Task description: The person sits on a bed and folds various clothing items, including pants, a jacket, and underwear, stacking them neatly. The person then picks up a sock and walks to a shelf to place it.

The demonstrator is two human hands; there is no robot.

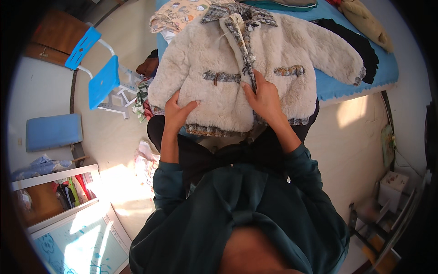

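A cream fluffy jacket (219, 99) with a grey and brown woven collar, pocket trims and hem lies spread over the edge of a bed with a blue sheet (342, 89), its lower part reaching my knees. My left hand (179, 111) rests on the jacket's lower left front, thumb and fingers apart, fingertips partly hidden at the fur. My right hand (265, 96) pinches the jacket's front edge between thumb and index finger, below the buttons. The jacket's front is partly open near the collar.
A patterned peach cloth (181, 13) and a black garment (356, 44) lie on the bed. A blue and white chair (104, 82) stands at the left. Clothes lie on the floor beside the bed. A white-framed cabinet (54, 178) holding clothes is at the lower left.
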